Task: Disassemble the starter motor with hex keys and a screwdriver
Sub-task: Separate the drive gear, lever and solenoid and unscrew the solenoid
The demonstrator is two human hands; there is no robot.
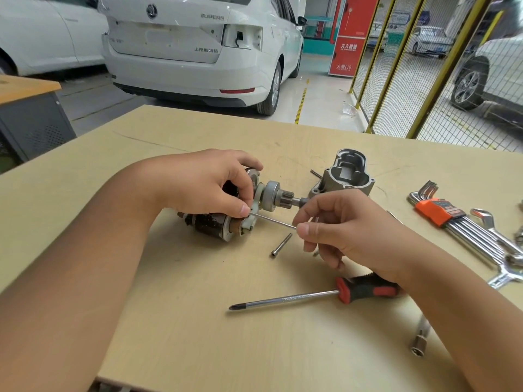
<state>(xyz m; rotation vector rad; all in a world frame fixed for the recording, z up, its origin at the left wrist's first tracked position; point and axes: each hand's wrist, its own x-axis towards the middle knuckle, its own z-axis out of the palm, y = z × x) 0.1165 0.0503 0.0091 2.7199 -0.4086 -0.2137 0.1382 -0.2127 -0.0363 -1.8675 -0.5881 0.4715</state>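
Lying on the table (pixel 169 321), the starter motor (pixel 226 213) is gripped by the left hand (pixel 206 185); right hand (pixel 334 230) fingers pinch a thin rod (pixel 271 219) touching it. Near the motor lie a bolt (pixel 281 244), screwdriver (pixel 311 295), housing (pixel 343 176) and hex keys (pixel 452 219). The right wrist hides the screwdriver handle's end.

Both hands are curled in grips, the left hand (pixel 206 185) wrapped, the right hand (pixel 336 230) pinching fingertips.

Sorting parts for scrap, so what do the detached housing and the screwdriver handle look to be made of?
The detached housing looks like cast aluminium or a similar alloy: dull grey, matte, with thick moulded walls. The screwdriver handle looks like plastic with rubbery grip: black with red inserts and a ribbed texture. Its shaft appears to be polished steel, bright and reflective.
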